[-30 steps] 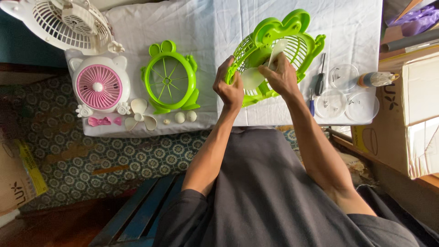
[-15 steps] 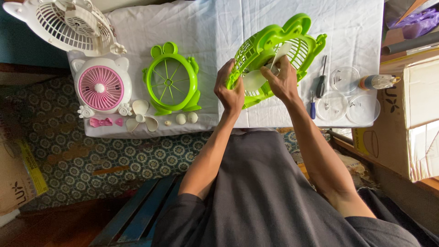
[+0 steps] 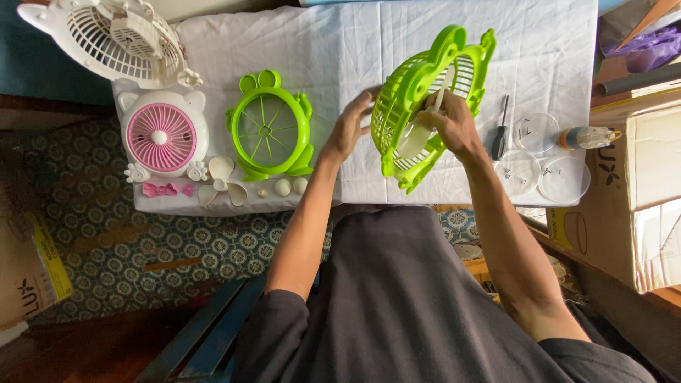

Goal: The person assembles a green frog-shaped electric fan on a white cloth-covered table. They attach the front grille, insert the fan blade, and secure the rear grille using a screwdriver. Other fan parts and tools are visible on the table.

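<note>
My right hand (image 3: 454, 124) holds a green fan housing (image 3: 424, 106) with a grille, tilted up off the white cloth (image 3: 340, 57); a white blade part (image 3: 417, 135) sits inside it under my fingers. My left hand (image 3: 351, 124) is at the housing's left rim with fingers spread; whether it touches the rim I cannot tell. A green front grille (image 3: 271, 129) with ears lies flat to the left.
A pink and white fan (image 3: 162, 136), a white fan blade (image 3: 221, 183), small white knobs (image 3: 284, 188) and a pink bow (image 3: 167, 190) lie at left. A white grille (image 3: 117, 35) leans behind. A screwdriver (image 3: 500, 131), clear dishes (image 3: 535, 131) and a glue bottle (image 3: 589, 135) sit right, beside cardboard boxes (image 3: 642, 206).
The green housing has tipped more upright and shifted slightly. My left hand has loosened from its rim and spread its fingers.
</note>
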